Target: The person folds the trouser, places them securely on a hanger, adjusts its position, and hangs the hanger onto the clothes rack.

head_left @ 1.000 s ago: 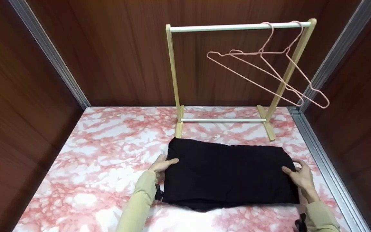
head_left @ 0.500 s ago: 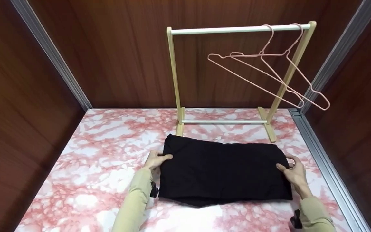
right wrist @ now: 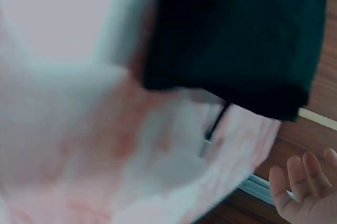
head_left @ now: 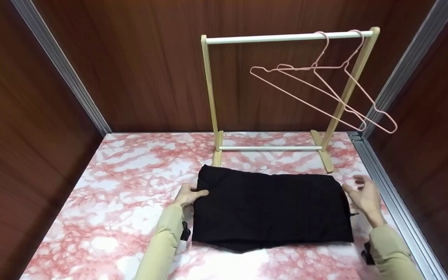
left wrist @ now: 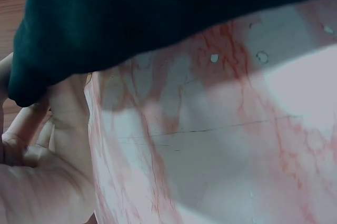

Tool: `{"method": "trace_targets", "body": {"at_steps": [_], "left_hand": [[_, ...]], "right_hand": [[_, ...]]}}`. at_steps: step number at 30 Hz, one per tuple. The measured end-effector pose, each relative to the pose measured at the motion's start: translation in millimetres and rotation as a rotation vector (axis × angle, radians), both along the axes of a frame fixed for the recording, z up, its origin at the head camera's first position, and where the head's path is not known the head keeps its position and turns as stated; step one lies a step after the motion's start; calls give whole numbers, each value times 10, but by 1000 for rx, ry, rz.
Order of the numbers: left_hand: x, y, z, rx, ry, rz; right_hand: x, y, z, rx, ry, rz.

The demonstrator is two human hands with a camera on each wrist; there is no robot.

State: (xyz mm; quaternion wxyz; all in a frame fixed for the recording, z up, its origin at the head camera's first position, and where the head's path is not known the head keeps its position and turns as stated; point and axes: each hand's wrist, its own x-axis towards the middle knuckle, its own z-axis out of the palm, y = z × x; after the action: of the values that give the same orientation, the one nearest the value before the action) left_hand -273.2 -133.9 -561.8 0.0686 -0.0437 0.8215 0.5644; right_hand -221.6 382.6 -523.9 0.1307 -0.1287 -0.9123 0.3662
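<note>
A folded piece of black cloth point(head_left: 270, 210), probably a garment, lies spread as a wide rectangle in front of the rack in the head view. My left hand point(head_left: 187, 194) pinches its left edge, thumb on top and fingers underneath. In the left wrist view the cloth point(left wrist: 105, 24) runs across the top, with a corner at the left hand point(left wrist: 58, 166). Just off the right edge, my right hand point(head_left: 366, 198) is apart from the cloth and holds nothing. Its fingers point(right wrist: 297, 179) show loosely extended in the right wrist view. From that edge pokes a thin black cord or strap point(right wrist: 217, 123).
Behind the cloth stands a wooden clothes rack point(head_left: 210, 89) with a white rail point(head_left: 263, 39). Two pink hangers point(head_left: 305, 102) hang at its right end. The table point(head_left: 130, 186) has a red-and-white marbled top, with brown wood panels point(head_left: 150, 70) around it.
Both hands shifted the cloth slightly left. Since then my right hand has let go of the right edge and moved a little away to the right; the left hand keeps its hold.
</note>
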Motion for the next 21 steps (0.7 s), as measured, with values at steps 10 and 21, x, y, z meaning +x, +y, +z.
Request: {"method": "trace_targets", "body": {"at_steps": [10, 21], "left_hand": [[-12, -8, -3, 37, -26, 35], [-9, -13, -51, 84, -13, 24]], "right_hand": [[-199, -39, 519, 87, 219, -42], [-403, -114, 881, 146, 403, -24]]}}
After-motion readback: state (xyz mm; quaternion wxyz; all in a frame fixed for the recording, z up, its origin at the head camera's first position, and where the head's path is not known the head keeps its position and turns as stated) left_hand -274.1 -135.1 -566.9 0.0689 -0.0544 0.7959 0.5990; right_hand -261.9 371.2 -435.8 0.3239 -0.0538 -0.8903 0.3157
